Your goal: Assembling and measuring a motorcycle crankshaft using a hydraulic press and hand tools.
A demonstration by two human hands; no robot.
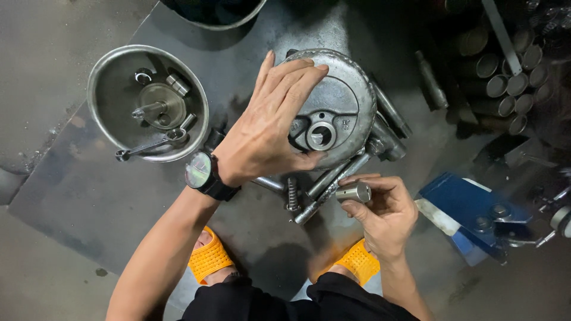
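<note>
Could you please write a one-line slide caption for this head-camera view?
Left hand steadies a round metal housing while the right hand holds a small steel cylinder beside it.

Your head view is dim overall, with light falling from above onto the centre. Glare shows on the round metal cover point(339, 107), the bowl point(101, 77) rim and the watch point(199, 170) face. The upper right corner sinks into deep shadow. Your hands and sandals stay sharp; edges bend slightly.

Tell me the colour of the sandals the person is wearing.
Bright orange sandals, with a perforated texture, seen in the head view below both hands.
</note>
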